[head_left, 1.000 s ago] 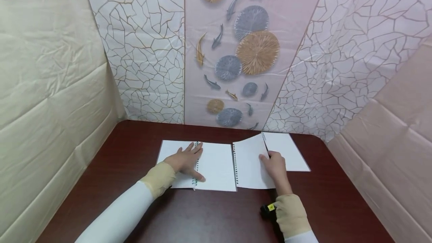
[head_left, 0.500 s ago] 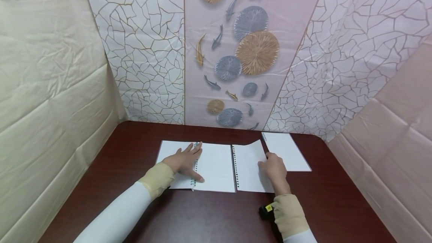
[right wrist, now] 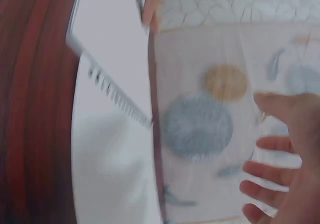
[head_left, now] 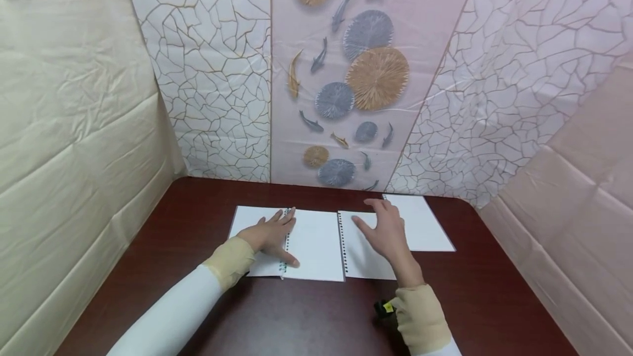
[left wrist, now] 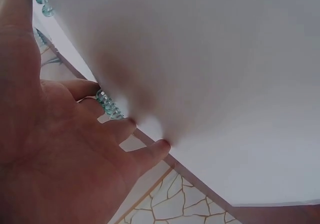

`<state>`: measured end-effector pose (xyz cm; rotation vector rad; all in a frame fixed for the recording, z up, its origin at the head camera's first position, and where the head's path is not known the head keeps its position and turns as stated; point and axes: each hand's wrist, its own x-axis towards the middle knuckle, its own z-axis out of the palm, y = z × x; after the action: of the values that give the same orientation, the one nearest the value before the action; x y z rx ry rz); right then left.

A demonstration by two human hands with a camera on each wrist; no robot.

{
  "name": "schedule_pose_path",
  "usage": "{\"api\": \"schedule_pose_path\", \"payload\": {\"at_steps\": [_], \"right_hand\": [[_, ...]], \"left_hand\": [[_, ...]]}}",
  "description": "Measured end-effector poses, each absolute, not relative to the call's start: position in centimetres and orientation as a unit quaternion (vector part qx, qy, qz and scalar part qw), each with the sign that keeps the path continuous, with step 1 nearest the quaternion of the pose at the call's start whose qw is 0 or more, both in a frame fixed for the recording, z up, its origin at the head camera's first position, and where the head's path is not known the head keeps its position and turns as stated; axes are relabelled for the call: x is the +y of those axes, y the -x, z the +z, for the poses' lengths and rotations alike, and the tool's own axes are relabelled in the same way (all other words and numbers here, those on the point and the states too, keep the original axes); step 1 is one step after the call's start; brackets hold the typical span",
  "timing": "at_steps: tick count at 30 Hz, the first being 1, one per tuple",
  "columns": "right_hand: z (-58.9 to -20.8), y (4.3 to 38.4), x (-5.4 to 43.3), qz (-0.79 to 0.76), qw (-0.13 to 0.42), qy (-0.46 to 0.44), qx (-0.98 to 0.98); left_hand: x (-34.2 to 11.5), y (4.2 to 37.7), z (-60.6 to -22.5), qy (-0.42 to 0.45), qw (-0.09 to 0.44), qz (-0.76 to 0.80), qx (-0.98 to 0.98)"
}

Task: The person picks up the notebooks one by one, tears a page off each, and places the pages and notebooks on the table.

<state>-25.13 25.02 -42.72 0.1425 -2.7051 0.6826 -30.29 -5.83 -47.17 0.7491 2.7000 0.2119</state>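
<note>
An open notebook (head_left: 316,246) with a green spiral coil (left wrist: 107,104) lies flat on the table. My left hand (head_left: 269,238) rests across its binding, fingers spread, with fingertips on the page (left wrist: 225,84). Beside the notebook's right edge lies a white sheet (head_left: 363,257) with a row of punched holes along its left side. Over that sheet is my right hand (head_left: 388,232), holding nothing, its thumb and fingers apart. In the right wrist view the right hand (right wrist: 285,169) stands away from the sheet (right wrist: 110,174).
Another white spiral-bound pad (head_left: 430,229) lies at the back right of the dark red table (head_left: 296,312). A small black device (head_left: 383,309) with a yellow label sits at my right wrist. Patterned cloth (head_left: 217,70) hangs behind the table.
My right hand has let go of the punched sheet's right edge and moved up and left over it. The sheet's raised far corner has come down flat. The left hand stays put.
</note>
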Motion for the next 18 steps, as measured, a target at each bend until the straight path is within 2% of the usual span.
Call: {"api": "schedule_pose_path", "payload": {"at_steps": [4, 9, 14, 18], "right_hand": [[-42.6, 24.5, 22.8, 0.235, 0.17, -0.121, -0.949], [-43.4, 24.4, 20.4, 0.228, 0.148, -0.167, -0.948], [-44.5, 25.0, 18.6, 0.206, 0.1, -0.185, -0.956], [-45.8, 25.7, 17.8, 0.173, 0.04, -0.176, -0.968]], "left_hand": [[-6.2, 30.5, -47.4, -0.275, 0.145, 0.09, 0.946], [-6.5, 30.6, -46.0, -0.267, 0.099, 0.118, 0.951], [-7.3, 31.8, -45.8, -0.22, 0.047, 0.122, 0.967], [-8.0, 32.9, -46.5, -0.193, 0.038, 0.122, 0.973]]}}
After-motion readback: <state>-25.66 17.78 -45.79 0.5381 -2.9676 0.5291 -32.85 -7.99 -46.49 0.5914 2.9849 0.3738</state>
